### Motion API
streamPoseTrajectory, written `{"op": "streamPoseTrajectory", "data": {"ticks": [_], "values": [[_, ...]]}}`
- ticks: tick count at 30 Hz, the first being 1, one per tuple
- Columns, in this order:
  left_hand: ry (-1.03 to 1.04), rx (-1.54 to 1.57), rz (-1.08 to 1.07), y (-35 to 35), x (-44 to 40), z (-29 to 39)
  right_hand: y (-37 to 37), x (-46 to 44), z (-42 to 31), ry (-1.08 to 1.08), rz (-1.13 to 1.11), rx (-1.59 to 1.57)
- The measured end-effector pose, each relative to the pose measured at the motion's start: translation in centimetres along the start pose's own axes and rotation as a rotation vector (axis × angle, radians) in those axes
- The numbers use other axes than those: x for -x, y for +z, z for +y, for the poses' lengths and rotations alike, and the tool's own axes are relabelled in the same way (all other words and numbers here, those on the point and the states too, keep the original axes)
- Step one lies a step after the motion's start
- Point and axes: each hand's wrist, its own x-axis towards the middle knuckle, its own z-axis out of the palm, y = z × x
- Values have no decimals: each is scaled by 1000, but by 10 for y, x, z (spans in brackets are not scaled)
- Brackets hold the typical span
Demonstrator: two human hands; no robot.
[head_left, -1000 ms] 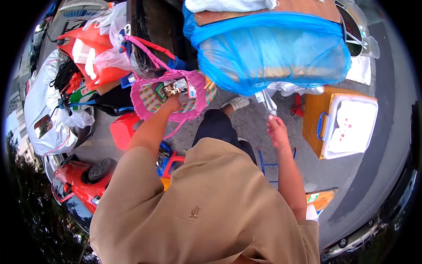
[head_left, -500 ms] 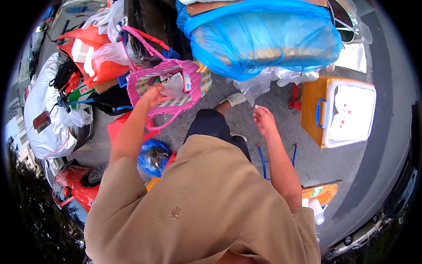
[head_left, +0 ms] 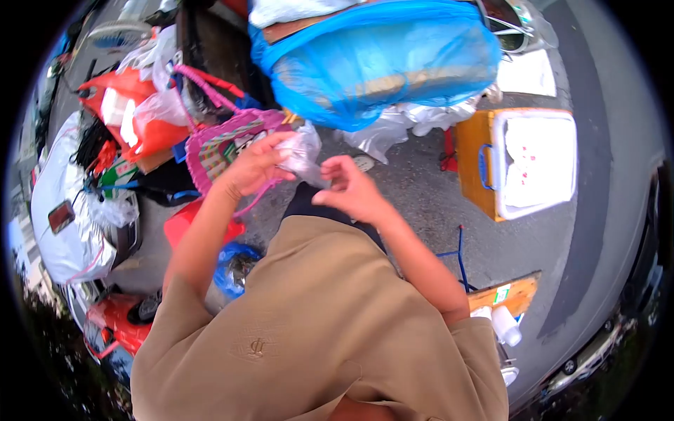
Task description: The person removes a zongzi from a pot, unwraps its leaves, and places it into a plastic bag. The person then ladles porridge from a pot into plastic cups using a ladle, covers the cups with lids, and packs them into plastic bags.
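Note:
A clear plastic bag [head_left: 304,149] hangs between my two hands at the centre. My left hand [head_left: 258,167] grips its left side, with the thumb and fingers around the plastic. On the bag's right side, my right hand [head_left: 349,189] has curled fingers right against the plastic; whether it pinches the bag is too blurred to tell. Just behind my left hand is a pink woven basket [head_left: 203,156] with a checked lining and a few items inside, partly hidden by the hand.
Above stands a load wrapped in blue plastic [head_left: 386,59]. A wooden box with a white lid [head_left: 539,165] is at the right. Red bags [head_left: 144,105] lie upper left, a red stool [head_left: 184,223] and a blue bag [head_left: 235,269] lower left. A blue metal frame [head_left: 461,259] stands lower right.
My left hand has come out of the basket with the clear bag. My right hand has left the hanging plastic and moved left to meet it. The view has shifted.

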Motion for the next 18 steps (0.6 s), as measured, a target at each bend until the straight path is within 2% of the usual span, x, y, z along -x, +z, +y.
{"op": "streamPoseTrajectory", "data": {"ticks": [2, 3, 5, 6, 8, 9, 12, 13, 16, 17, 18], "values": [[-10, -23, -148, 37, -22, -7, 4, 9, -8, -30, 175, 159], [-16, -17, -237, 55, -35, -10, -7, 14, -5, 4, 241, 154], [5, -174, -278, 80, -59, -14, -31, 23, 16, 70, 386, 136], [21, -254, -294, 96, -70, -14, -46, 32, 26, 94, 407, 20], [69, -587, -317, 107, -109, -32, -77, 62, 40, 130, 452, -224], [101, -756, -337, 117, -127, -39, -87, 80, 31, 170, 506, -182], [479, -1388, -515, 179, -158, -39, -112, 138, 27, 293, 663, -187], [481, -1484, -576, 199, -170, -44, -114, 155, 27, 283, 732, -189], [160, -1219, -562, 254, -198, -78, -112, 201, 37, 233, 955, -392], [115, -986, -564, 273, -199, -90, -109, 216, 46, 199, 1042, -485], [150, -1052, -633, 289, -198, -101, -105, 229, 58, 157, 1125, -579]]}}
